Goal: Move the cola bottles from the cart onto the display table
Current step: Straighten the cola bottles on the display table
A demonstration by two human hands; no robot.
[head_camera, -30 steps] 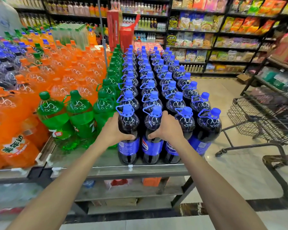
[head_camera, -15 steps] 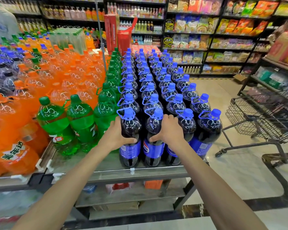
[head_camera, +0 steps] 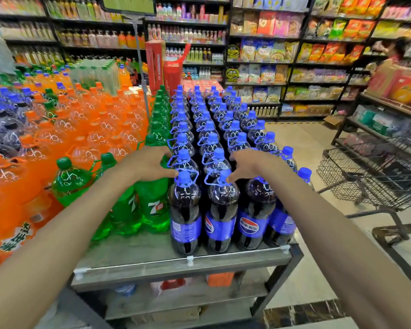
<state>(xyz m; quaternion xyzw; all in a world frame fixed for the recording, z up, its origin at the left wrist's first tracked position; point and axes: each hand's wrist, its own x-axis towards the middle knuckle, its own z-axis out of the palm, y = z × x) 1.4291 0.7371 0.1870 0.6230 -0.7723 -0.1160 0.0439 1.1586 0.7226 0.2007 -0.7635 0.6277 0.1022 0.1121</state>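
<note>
Rows of dark cola bottles with blue caps and blue labels fill the right part of the display table [head_camera: 138, 255]. The front row stands at the table's near edge; its two left bottles are cola bottle [head_camera: 185, 210] and cola bottle [head_camera: 221, 210]. My left hand [head_camera: 147, 165] hovers with fingers spread just left of the caps, over the green bottles' edge. My right hand [head_camera: 249, 166] is spread too, fingertips by the cap of the second front bottle. Neither hand holds anything. The wire cart [head_camera: 365, 176] stands on the right; no cola bottles can be seen in it.
Green soda bottles [head_camera: 152, 210] stand directly left of the cola, with orange soda bottles [head_camera: 86, 138] beyond them. A lower table shelf [head_camera: 176, 302] holds boxes. Stocked store shelves [head_camera: 271, 55] line the back, and a side rack [head_camera: 389, 119] stands behind the cart.
Both hands have let go of the two front cola bottles' bodies and lifted to cap height, fingers now spread. The bottles stay standing at the table's front edge.
</note>
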